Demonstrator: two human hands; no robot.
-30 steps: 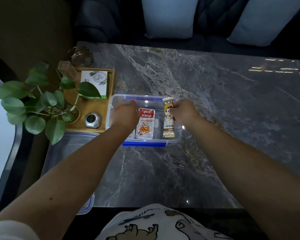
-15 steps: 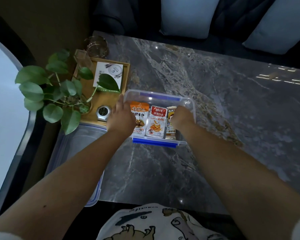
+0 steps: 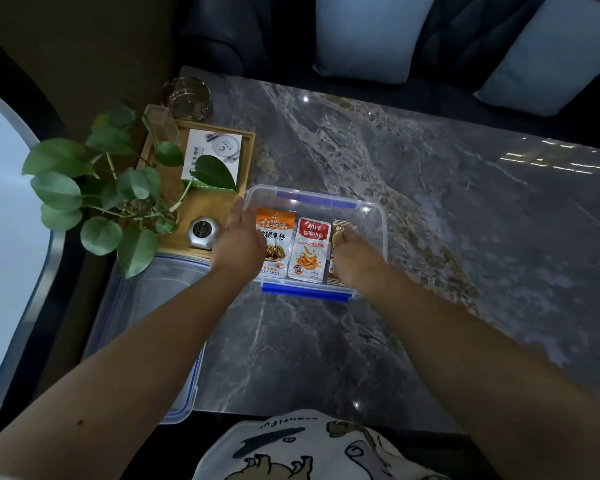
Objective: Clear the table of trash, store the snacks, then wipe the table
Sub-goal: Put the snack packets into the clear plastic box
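A clear storage box [image 3: 373,211] with blue clips stands on the marble table [image 3: 430,237]. Three snacks lie side by side in it: an orange packet [image 3: 277,233], a red-and-white packet [image 3: 309,252] and a brown snack bar [image 3: 337,227] on the right. My left hand [image 3: 238,244] lies flat at the box's left wall, over the orange packet's left edge, fingers stretched out. My right hand [image 3: 355,259] curls its fingers on the brown bar and hides most of it.
The box's clear lid [image 3: 146,327] lies at the table's near-left corner. Behind it a wooden tray [image 3: 205,202] carries a leafy plant [image 3: 111,192], a silver round device [image 3: 201,232], a white card [image 3: 212,152] and a glass [image 3: 160,124]. A glass ashtray [image 3: 187,97] sits at the far-left corner. Sofa cushions [image 3: 364,32] lie beyond.
My right hand has lowered the brown bar from upright to flat in the box. My left hand has slid left off the orange packet, which now shows.
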